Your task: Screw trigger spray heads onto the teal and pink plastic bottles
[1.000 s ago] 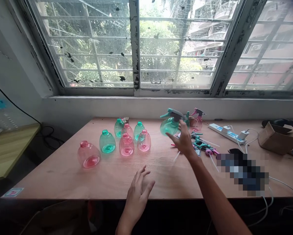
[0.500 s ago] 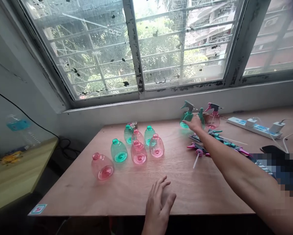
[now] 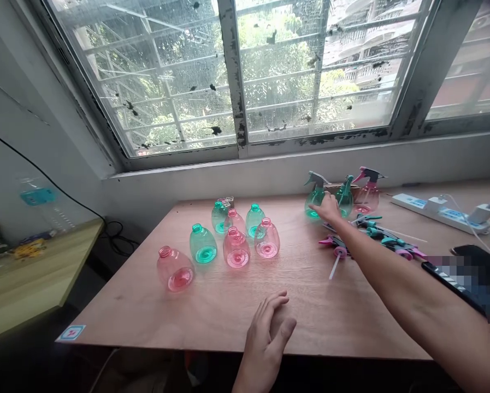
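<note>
My left hand (image 3: 266, 341) hovers over the table's front edge, fingers loosely bent and thumb apart, holding nothing. At the back right, my right hand (image 3: 330, 210) reaches to a green spray bottle (image 3: 313, 201) with a grey-green trigger head. Its thumb points left across the bottle's lower front, apart from the fingers; whether it touches the bottle is unclear. Just right of this hand stand another green spray bottle (image 3: 345, 199) and a pink spray bottle (image 3: 367, 199). Loose trigger heads, including a pink one (image 3: 340, 251) with a dip tube, lie beneath and beside my right forearm.
Headless green bottles (image 3: 202, 244) and pink bottles (image 3: 236, 248) stand left of centre on the wooden table (image 3: 146, 322). One pink bottle (image 3: 176, 270) is farther left. A white power strip (image 3: 437, 212) with plugs and a dark phone (image 3: 474, 252) lie at the right.
The view has shifted slightly, so the table's contents sit farther right. My right hand stays by the green spray bottle, its fingers drawn a little closer together. My left hand has barely moved.
</note>
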### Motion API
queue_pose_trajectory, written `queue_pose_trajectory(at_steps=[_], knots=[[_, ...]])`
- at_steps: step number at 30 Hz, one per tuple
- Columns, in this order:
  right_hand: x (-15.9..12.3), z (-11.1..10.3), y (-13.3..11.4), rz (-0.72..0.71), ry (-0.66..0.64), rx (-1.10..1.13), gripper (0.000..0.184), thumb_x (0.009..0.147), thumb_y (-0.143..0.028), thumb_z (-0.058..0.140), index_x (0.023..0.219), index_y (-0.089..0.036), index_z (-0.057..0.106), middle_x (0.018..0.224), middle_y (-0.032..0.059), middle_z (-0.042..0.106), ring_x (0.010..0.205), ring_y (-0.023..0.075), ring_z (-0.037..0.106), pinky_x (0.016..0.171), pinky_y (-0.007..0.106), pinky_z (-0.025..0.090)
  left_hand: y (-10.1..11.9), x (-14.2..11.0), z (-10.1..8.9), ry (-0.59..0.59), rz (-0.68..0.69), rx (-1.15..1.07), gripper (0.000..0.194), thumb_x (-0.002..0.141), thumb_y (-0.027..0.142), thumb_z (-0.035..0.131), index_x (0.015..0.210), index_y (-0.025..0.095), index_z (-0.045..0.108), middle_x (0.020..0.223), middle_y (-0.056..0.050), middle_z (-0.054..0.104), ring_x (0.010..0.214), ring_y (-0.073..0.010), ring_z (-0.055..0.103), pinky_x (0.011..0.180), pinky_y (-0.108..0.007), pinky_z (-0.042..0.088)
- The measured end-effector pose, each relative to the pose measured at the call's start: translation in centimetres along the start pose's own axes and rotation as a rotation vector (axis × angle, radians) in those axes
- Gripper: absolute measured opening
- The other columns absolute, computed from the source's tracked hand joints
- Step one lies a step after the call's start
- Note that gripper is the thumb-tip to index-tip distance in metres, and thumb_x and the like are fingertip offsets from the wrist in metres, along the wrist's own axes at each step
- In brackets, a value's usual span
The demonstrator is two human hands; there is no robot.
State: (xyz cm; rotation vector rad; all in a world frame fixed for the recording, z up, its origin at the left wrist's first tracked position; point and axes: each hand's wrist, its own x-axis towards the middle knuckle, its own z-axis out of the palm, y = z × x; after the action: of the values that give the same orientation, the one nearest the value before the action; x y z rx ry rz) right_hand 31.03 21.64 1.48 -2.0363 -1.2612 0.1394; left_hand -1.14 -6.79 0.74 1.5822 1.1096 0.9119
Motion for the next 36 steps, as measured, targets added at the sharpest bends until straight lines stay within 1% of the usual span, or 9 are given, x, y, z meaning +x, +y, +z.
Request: queue_pose_trajectory(at_steps=[5, 9, 14, 18, 21, 23, 26, 29, 36], knots=[[-2.5, -1.8, -2.3, 0.055, -0.025, -0.029, 0.074, 0.091, -0.045, 0.060, 0.149, -0.009, 0.030, 0.154, 0.0248, 0.034, 0.140, 0.0398, 0.035, 0.109, 0.054, 0.034, 0.2, -0.2, 0.0, -0.016, -0.013, -0.016, 0.032, 0.096, 0.040, 0.057, 0.126, 0.031, 0.061, 0.145, -0.001, 0.055, 0.139, -0.0217, 0.044, 0.119, -0.037, 0.031], [-9.2, -3.9, -2.4, -0.039, -0.043, -0.080, 0.075, 0.094, -0.045, 0.053, 0.151, -0.004, 0.027, 0.159, 0.0270, 0.024, 0.147, 0.0373, 0.022, 0.115, 0.049, 0.025, -0.6, 0.7, 1.0, 0.057, -0.092, -0.143, 0.039, 0.096, 0.047, 0.053, 0.130, 0.029, 0.057, 0.144, -0.005, 0.055, 0.138, -0.0234, 0.045, 0.118, -0.041, 0.031], [-20.9, -5.9, 0.1, -0.156, -0.202, -0.156, 0.046, 0.092, -0.039, 0.058, 0.132, -0.017, 0.060, 0.144, 0.0221, 0.053, 0.138, 0.0397, 0.041, 0.110, 0.060, 0.029, -0.7, 3.7, 0.8, 0.571, 0.018, -0.196, 0.051, 0.084, 0.047, 0.069, 0.126, 0.021, 0.056, 0.136, -0.013, 0.058, 0.130, -0.0302, 0.052, 0.111, -0.047, 0.038], [-26.5, -7.0, 0.4, -0.273, -0.214, -0.126, 0.046, 0.096, -0.038, 0.052, 0.140, -0.024, 0.054, 0.147, 0.0177, 0.052, 0.138, 0.0351, 0.043, 0.106, 0.060, 0.036, 0.6, 7.0, -2.6, 0.893, 0.069, 0.074, 0.057, 0.079, 0.047, 0.074, 0.129, 0.028, 0.054, 0.141, -0.009, 0.054, 0.127, -0.0329, 0.051, 0.108, -0.050, 0.040], [-27.4, -6.9, -0.2, -0.220, -0.115, -0.021, 0.041, 0.098, -0.035, 0.047, 0.136, -0.024, 0.058, 0.147, 0.0160, 0.051, 0.134, 0.0336, 0.048, 0.103, 0.054, 0.043, 0.2, 10.0, -4.7, 0.909, 0.018, 0.209, 0.084, 0.067, 0.038, 0.086, 0.137, 0.022, 0.043, 0.147, -0.016, 0.046, 0.141, -0.0370, 0.033, 0.116, -0.055, 0.028], [-27.4, -6.3, -0.2, -0.148, -0.072, 0.000, 0.040, 0.097, -0.037, 0.049, 0.133, -0.021, 0.061, 0.147, 0.0190, 0.050, 0.134, 0.0362, 0.047, 0.103, 0.054, 0.043, -0.9, 11.2, -5.2, 0.881, -0.009, 0.191, 0.086, 0.067, 0.032, 0.085, 0.138, 0.019, 0.037, 0.145, -0.019, 0.047, 0.139, -0.0352, 0.038, 0.115, -0.054, 0.032], [-27.5, -5.0, 0.3, -0.140, -0.121, 0.012, 0.039, 0.095, -0.040, 0.054, 0.129, -0.025, 0.064, 0.146, 0.0189, 0.051, 0.135, 0.0378, 0.046, 0.106, 0.058, 0.039, -2.8, 10.9, -4.8, 0.812, -0.045, 0.142, 0.068, 0.078, 0.029, 0.075, 0.133, 0.017, 0.037, 0.125, -0.017, 0.062, 0.116, -0.0291, 0.063, 0.099, -0.046, 0.051], [-28.0, -4.2, 1.1, -0.156, -0.139, 0.057, 0.033, 0.095, -0.040, 0.053, 0.121, -0.026, 0.068, 0.148, 0.0165, 0.049, 0.134, 0.0376, 0.045, 0.107, 0.060, 0.036, -3.9, 9.0, -3.7, 0.781, -0.052, 0.153, 0.049, 0.084, 0.036, 0.067, 0.124, 0.020, 0.044, 0.115, -0.013, 0.067, 0.110, -0.0281, 0.065, 0.099, -0.048, 0.050], [-27.9, -4.8, 1.6, -0.146, -0.155, 0.465, 0.031, 0.094, -0.045, 0.052, 0.114, -0.026, 0.067, 0.154, 0.0119, 0.036, 0.142, 0.0319, 0.038, 0.112, 0.049, 0.037, -3.0, 11.1, -1.9, 0.734, -0.062, 0.215, 0.103, 0.057, 0.037, 0.091, 0.140, 0.021, 0.030, 0.144, -0.021, 0.050, 0.137, -0.0391, 0.045, 0.112, -0.057, 0.035]])
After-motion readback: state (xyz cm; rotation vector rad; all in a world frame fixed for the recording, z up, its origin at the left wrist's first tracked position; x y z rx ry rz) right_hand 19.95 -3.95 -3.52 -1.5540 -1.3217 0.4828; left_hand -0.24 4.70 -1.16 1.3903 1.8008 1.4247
